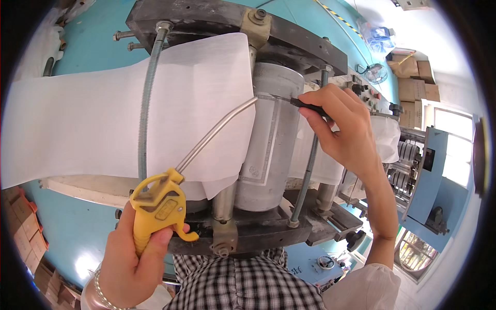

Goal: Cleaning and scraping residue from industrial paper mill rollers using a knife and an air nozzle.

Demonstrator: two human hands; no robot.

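My left hand (pixel 137 258) is wrapped round the handle of a yellow air blow gun (pixel 163 204). Its thin bent metal nozzle (pixel 214 132) slants up to the right, the tip close to the engraved grey roller (pixel 274 124). My right hand (pixel 341 121) pinches a slim black tool (pixel 310 106), too covered by the fingers to name, with its point at the roller's upper part. A framed pattern is cut into the roller's surface. White sheet material (pixel 201 108) lies to the left of the roller, its edge beside it.
Dark metal frame bars (pixel 305 46) hold the roller at both ends. Threaded rods (pixel 150 103) cross on either side. A control panel (pixel 364 93) and blue machine (pixel 429 181) stand at right. Cardboard boxes (pixel 413 90) and a fan (pixel 375 74) are farther back.
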